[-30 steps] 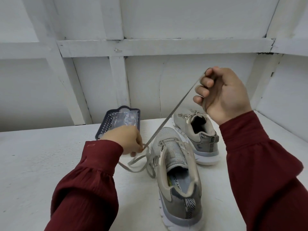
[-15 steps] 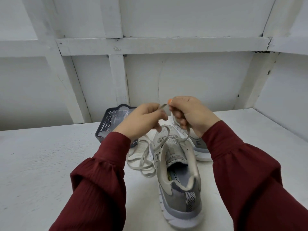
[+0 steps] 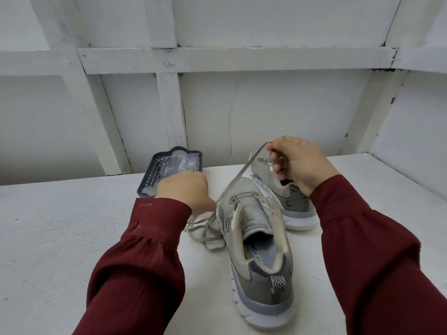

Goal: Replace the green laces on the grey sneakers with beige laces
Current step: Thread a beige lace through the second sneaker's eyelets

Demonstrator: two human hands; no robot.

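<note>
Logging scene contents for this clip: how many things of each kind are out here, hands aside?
Sneakers: 2
Loose lace: 1
Basket: 1
Clear plastic wrap: 1
Total: 5

A white-painted, rough-surfaced worktop [image 3: 60,238] spreads across the lower view, its far edge meeting a white panelled back wall [image 3: 278,112]. A white horizontal wooden beam [image 3: 242,59] crosses that wall, joined by a white upright wooden post [image 3: 170,105] above the far edge, a left slanting white post [image 3: 96,112] and a right slanting white post [image 3: 377,112]. Soft, even light lies over everything, and dark paint cracks [image 3: 384,68] mark the beam's right end.
</note>
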